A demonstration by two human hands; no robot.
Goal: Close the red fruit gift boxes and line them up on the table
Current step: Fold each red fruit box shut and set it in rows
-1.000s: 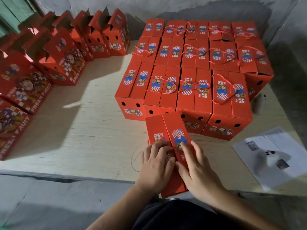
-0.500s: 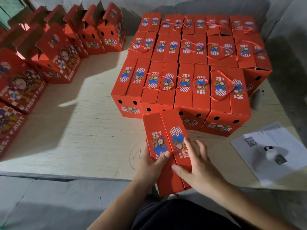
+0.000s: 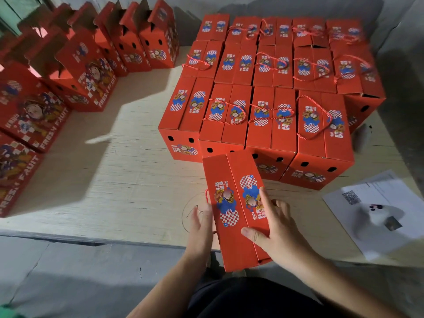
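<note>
A closed red gift box (image 3: 234, 203) sits between my hands near the table's front edge, its far end close to the front row of closed boxes. My left hand (image 3: 201, 226) lies flat against the box's left side, fingers straight, beside a bit of red cord handle. My right hand (image 3: 276, 228) grips the right side, thumb and index finger on the lid and the other fingers over the edge. Several closed red boxes (image 3: 270, 88) with cord handles stand in tight rows behind. Open-topped red boxes (image 3: 91, 65) line the left and far left.
The pale wooden table (image 3: 119, 180) has a bare stretch between the open boxes and the closed rows. A printed sheet of paper (image 3: 358, 196) with a white object (image 3: 376, 216) on it lies at the right. Grey walls close in behind and to the right.
My hands have slid off the lid: the left one to the box's left side, the right one to its right edge. The box has shifted slightly toward the closed rows.
</note>
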